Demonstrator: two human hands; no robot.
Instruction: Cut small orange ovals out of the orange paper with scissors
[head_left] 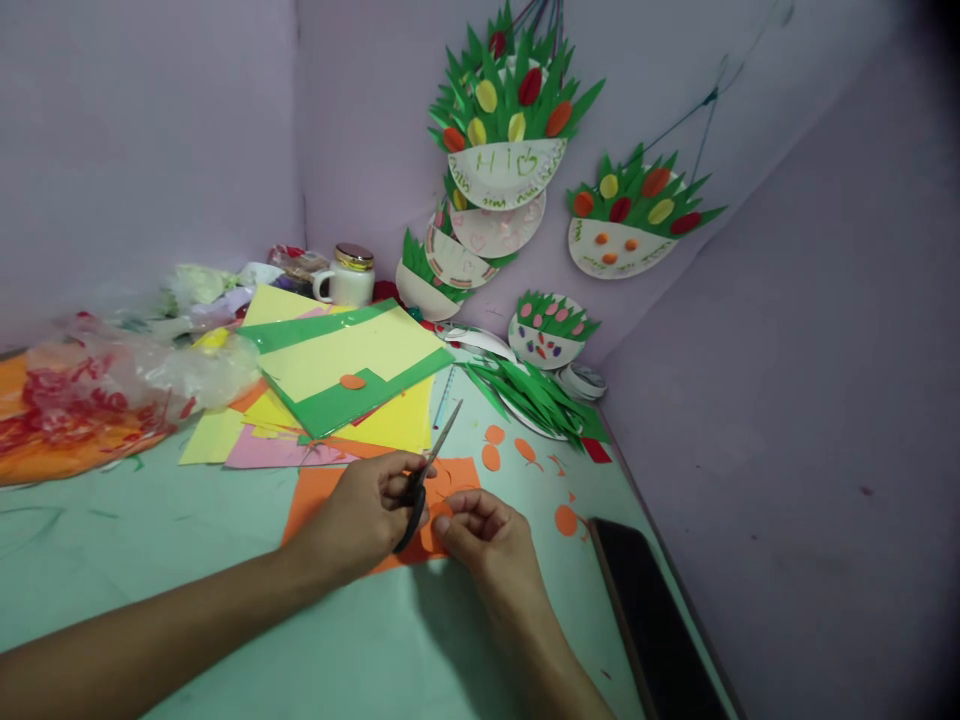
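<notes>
My left hand [367, 515] is closed around the black handles of a pair of scissors [429, 475], whose blades point up and to the right. My right hand [487, 535] pinches a small piece of orange paper [433, 530] beside the scissors. Both hands rest over an orange paper sheet [315, 495] lying on the pale green table [187, 530]. Small orange oval cut-outs [491, 457] lie just beyond the hands.
A stack of yellow, green and pink paper sheets [345, 375] lies behind the hands. A plastic bag [112, 380] is at left, a white mug [346, 280] at the back, green paper leaves [540, 400] and a dark phone [649, 610] at right. Paper-plate crafts [506, 170] hang on the wall.
</notes>
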